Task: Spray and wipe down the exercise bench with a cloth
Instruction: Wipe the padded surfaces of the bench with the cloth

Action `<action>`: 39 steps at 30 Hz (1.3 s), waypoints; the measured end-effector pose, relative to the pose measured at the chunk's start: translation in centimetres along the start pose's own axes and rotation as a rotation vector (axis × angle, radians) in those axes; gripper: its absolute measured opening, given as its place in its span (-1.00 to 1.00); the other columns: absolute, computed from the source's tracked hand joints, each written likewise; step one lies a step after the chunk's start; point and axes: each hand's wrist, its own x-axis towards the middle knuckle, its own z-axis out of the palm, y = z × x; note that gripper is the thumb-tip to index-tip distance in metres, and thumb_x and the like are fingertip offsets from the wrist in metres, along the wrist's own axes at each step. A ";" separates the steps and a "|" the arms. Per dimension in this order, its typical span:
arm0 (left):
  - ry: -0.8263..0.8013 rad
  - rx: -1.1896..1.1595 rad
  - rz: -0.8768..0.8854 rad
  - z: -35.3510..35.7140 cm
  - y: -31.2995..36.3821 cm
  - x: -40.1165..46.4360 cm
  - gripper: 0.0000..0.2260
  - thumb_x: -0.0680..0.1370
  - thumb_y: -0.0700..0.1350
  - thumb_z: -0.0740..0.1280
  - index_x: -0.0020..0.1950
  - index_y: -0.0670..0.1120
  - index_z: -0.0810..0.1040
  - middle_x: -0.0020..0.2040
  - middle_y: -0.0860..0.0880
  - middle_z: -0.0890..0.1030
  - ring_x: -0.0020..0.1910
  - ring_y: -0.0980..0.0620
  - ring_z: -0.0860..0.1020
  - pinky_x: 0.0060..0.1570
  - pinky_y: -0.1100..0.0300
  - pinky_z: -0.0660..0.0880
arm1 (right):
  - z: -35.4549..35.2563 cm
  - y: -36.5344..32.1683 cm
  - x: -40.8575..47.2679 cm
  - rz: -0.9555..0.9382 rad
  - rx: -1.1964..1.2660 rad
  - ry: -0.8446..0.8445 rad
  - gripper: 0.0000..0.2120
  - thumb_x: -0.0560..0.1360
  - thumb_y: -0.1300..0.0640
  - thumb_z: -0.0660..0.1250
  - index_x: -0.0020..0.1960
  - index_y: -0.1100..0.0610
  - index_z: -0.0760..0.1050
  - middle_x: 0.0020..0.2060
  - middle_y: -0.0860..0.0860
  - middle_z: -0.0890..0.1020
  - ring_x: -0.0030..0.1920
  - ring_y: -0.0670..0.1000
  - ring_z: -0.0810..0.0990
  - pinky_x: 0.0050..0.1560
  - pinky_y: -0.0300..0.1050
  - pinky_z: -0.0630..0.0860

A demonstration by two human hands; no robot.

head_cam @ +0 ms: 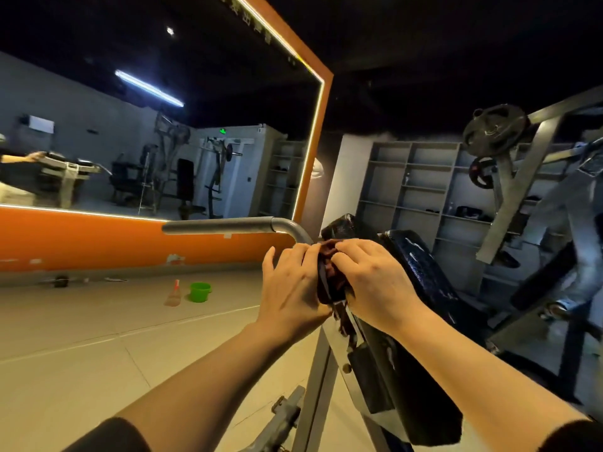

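Note:
A dark reddish-brown cloth [329, 275] is bunched between both my hands just above the left edge of the black padded exercise bench [421, 265]. My left hand [290, 285] grips the cloth from the left, fingers curled over its top. From the right, my right hand [372, 278] holds the same cloth, its fingers curled over the upper folds. The bench pad slopes down toward me and shines with wet streaks. A spray bottle [174, 293] with a red top stands far off on the floor to the left.
A grey metal handle bar [228, 226] of the bench frame juts left just beyond my hands. A green bucket [199, 291] sits on the tiled floor beside the bottle. An orange-framed wall mirror [163, 125] fills the left. Weight plates [494, 128] on a machine and grey shelves [424, 184] stand on the right.

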 end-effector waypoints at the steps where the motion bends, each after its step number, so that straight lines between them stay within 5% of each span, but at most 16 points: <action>1: -0.012 -0.010 -0.026 -0.2 0.3 -0.1 -0.35 0.39 0.16 0.44 0.39 -0.04 0.33 0.25 -0.01 0.45 0.27 -0.02 0.39 0.43 -0.15 0.14 | -0.5 0.0 -2.0 -0.030 0.007 -0.032 -0.66 0.34 0.11 0.51 0.09 0.11 0.60 0.07 0.02 0.65 0.15 0.07 0.59 0.30 -0.05 0.41; 8: -0.065 -0.016 -0.123 -0.7 1.3 0.0 -0.39 0.42 0.14 0.43 0.38 -0.01 0.30 0.26 0.02 0.40 0.28 0.02 0.34 0.40 -0.01 0.19 | -1.1 0.9 -1.9 -0.067 -0.070 -0.086 -0.65 0.35 0.10 0.50 0.10 0.15 0.59 0.03 0.08 0.65 0.05 0.11 0.61 0.14 0.00 0.57; 14: 0.019 -0.058 -0.111 0.3 0.6 -0.1 -0.44 0.38 0.12 0.45 0.30 0.04 0.37 0.19 0.06 0.45 0.20 0.07 0.38 0.36 -0.02 0.25 | 0.6 0.5 5.1 0.101 -0.028 0.067 -0.72 0.57 0.06 0.28 0.25 0.12 0.52 0.22 0.06 0.58 0.23 0.09 0.50 0.34 -0.06 0.37; 21: 0.043 -0.073 -0.100 0.9 0.1 -0.5 -0.39 0.34 0.12 0.40 0.35 0.01 0.36 0.22 0.03 0.46 0.20 0.04 0.40 0.36 -0.05 0.27 | -0.3 0.9 -1.7 -0.075 -0.062 -0.059 -0.55 0.25 0.11 0.57 0.11 0.15 0.61 0.08 0.08 0.66 0.13 0.13 0.61 0.24 0.04 0.49; 29: 0.079 -0.125 -0.113 0.6 -0.2 -0.3 -0.33 0.31 0.22 0.30 0.37 -0.01 0.38 0.20 0.02 0.50 0.19 0.03 0.43 0.33 -0.05 0.30 | 2.2 0.1 5.2 0.052 -0.068 0.028 -0.72 0.51 0.08 0.35 0.19 0.12 0.53 0.18 0.07 0.59 0.23 0.11 0.50 0.35 -0.01 0.38; 39: 0.015 -0.128 -0.101 0.3 0.1 -0.9 -0.30 0.38 0.16 0.43 0.45 -0.01 0.31 0.34 -0.01 0.41 0.33 0.00 0.36 0.43 -0.12 0.11 | -0.4 -0.5 -2.8 -0.085 -0.144 -0.109 -0.71 0.34 0.06 0.47 0.03 0.11 0.60 -0.04 0.02 0.66 0.01 0.09 0.60 0.11 0.02 0.57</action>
